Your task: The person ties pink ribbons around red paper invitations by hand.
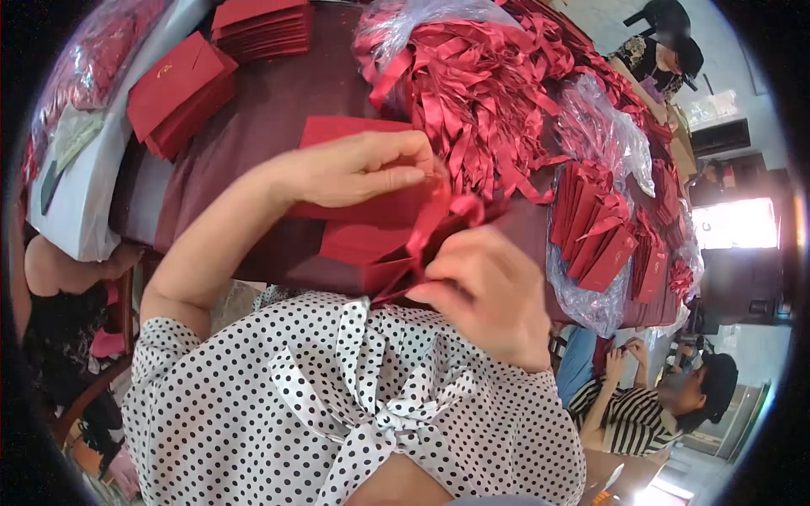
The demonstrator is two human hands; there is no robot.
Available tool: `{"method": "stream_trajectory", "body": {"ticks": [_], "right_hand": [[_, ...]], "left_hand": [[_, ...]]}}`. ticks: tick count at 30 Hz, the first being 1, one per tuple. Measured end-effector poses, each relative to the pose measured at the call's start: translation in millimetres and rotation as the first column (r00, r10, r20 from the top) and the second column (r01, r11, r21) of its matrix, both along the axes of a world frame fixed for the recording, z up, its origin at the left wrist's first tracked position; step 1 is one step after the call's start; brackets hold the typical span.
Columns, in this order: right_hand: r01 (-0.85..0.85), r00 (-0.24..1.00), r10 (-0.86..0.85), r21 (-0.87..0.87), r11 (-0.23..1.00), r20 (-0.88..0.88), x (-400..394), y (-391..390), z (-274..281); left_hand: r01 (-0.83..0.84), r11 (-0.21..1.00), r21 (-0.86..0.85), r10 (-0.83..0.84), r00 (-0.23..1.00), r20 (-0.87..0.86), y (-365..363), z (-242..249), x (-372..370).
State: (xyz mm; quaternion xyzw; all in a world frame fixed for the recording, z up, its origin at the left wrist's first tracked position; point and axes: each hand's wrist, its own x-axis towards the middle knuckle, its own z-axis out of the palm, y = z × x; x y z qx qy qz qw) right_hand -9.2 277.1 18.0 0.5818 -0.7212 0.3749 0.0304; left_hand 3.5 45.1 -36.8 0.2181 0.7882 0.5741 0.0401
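My left hand is closed in a pinch on a red satin ribbon, above the red paper bags. Lower and to the right, my right hand is slightly blurred, its fingers curled together at the ribbon's lower part beside a bag's edge. The ribbon runs between both hands. Under them lies a red paper bag, partly covered by my left hand and the ribbon. Another flat red piece shows behind my left wrist.
Loose red ribbons spill from clear plastic ahead. Stacked red bags lie at left; ribboned bags rest on plastic at right. A co-worker in a striped shirt sits at right, another person at the far side.
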Motion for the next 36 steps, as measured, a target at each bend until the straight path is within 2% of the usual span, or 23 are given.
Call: {"method": "stream_trajectory", "body": {"ticks": [1, 4, 5, 6, 7, 9, 11, 13, 14, 16, 17, 18, 20, 21, 23, 25, 26, 27, 28, 29, 31, 35, 36], "right_hand": [[0.032, 0.999, -0.031, 0.025, 0.999, -0.026, -6.6, 2.5, 12.3], [0.306, 0.942, -0.202, -0.439, 0.845, 0.268, -39.5, 6.9, 17.8], [0.446, 0.836, -0.067, -0.604, 0.661, 0.544, -43.9, 1.2, 14.2], [0.318, 0.615, 0.484, -0.758, 0.569, 0.622, -62.8, 11.4, 7.8], [0.316, 0.623, 0.484, -0.764, 0.563, 0.614, -68.6, 11.3, -1.9], [0.487, 0.267, 0.584, -0.63, 0.605, 0.767, -80.2, 9.3, -20.1], [0.589, -0.143, 0.617, -0.435, 0.682, 0.774, -85.0, 5.8, -36.9], [0.336, -0.251, 0.657, -0.573, 0.748, 0.711, -82.7, -12.1, -66.5], [0.203, -0.276, 0.677, -0.647, 0.735, 0.682, -84.5, -20.5, -80.4], [0.308, -0.271, 0.579, -0.5, 0.809, 0.769, -72.8, -27.4, -78.5], [0.201, -0.116, 0.534, -0.507, 0.838, 0.837, -70.5, -29.2, -82.1], [0.09, -0.107, 0.535, -0.528, 0.845, 0.838, -73.5, -31.4, -84.2], [-0.079, -0.106, 0.526, -0.535, 0.841, 0.844, -77.0, -33.8, -90.2], [-0.027, -0.034, 0.486, -0.487, 0.873, 0.873, -69.5, -34.3, -82.9], [0.193, -0.05, 0.359, -0.344, 0.919, 0.932, -56.9, -42.4, -80.3], [0.15, 0.403, 0.096, -0.169, 0.974, 0.91, -67.2, -29.7, -97.0], [0.206, 0.617, -0.097, -0.042, 0.978, 0.781, -71.0, -16.2, -89.8], [0.323, 0.814, -0.337, 0.114, 0.94, 0.473, -71.6, 0.2, -66.4], [0.422, 0.835, -0.416, 0.065, 0.904, 0.361, -79.8, 16.1, -69.0], [0.512, 0.77, -0.505, 0.094, 0.854, 0.391, -88.7, 33.0, -63.1], [0.529, 0.785, -0.458, -0.066, 0.846, 0.416, -115.9, 64.5, -76.7], [0.657, 0.71, -0.63, 0.026, 0.754, 0.316, -139.9, 86.0, -73.3], [0.738, 0.657, -0.727, 0.023, 0.674, 0.201, -143.9, 88.4, -71.9]], "left_hand": [[0.01, 0.989, 0.148, -0.027, 0.993, 0.117, 5.4, -6.4, 0.0], [-0.266, 0.851, 0.452, 0.174, 0.956, 0.235, 14.8, -8.8, -3.7], [-0.346, 0.816, 0.464, 0.286, 0.938, 0.196, 14.2, -6.0, -4.6], [-0.377, 0.804, 0.46, 0.328, 0.926, 0.185, 11.3, -5.0, -4.1], [-0.407, 0.79, 0.458, 0.371, 0.913, 0.171, 7.4, -2.0, -3.5], [-0.427, 0.77, 0.474, 0.388, 0.903, 0.183, 4.2, 11.7, 4.7], [-0.453, 0.796, 0.402, 0.503, 0.864, -0.023, 3.1, 24.4, 12.3], [-0.43, 0.782, 0.452, 0.477, 0.879, 0.011, 8.5, 40.2, 19.3], [-0.402, 0.868, 0.291, 0.457, 0.876, -0.153, 9.2, 44.7, 20.0], [-0.375, 0.925, -0.055, 0.315, 0.841, -0.439, 12.6, 50.1, 17.1], [-0.399, 0.9, -0.173, 0.277, 0.832, -0.48, 17.1, 48.5, 16.8], [-0.416, 0.864, -0.284, 0.228, 0.825, -0.517, 23.0, 45.2, 16.7], [-0.449, 0.837, -0.312, 0.281, 0.843, -0.459, 25.9, 37.8, 14.4], [-0.464, 0.833, -0.301, 0.331, 0.855, -0.4, 25.7, 35.3, 13.9], [-0.421, 0.867, -0.267, 0.355, 0.897, -0.264, 20.3, 29.8, 11.5], [-0.392, 0.879, -0.273, 0.337, 0.914, -0.226, 6.2, 20.8, 11.1], [-0.407, 0.876, -0.26, 0.378, 0.913, -0.155, 1.8, 20.7, 13.2], [-0.425, 0.87, -0.248, 0.418, 0.905, -0.083, -2.9, 21.0, 15.1], [-0.492, 0.847, -0.199, 0.47, 0.87, -0.152, -8.3, 12.3, 15.4], [-0.526, 0.819, -0.228, 0.507, 0.85, -0.139, -12.4, 14.7, 15.2], [-0.58, 0.775, -0.252, 0.564, 0.814, -0.14, -18.0, 14.2, 12.7], [-0.498, 0.865, -0.06, 0.496, 0.867, -0.041, -9.5, -9.5, 0.9], [-0.5, 0.86, -0.104, 0.497, 0.866, -0.052, -4.9, -12.1, -0.1]]}}
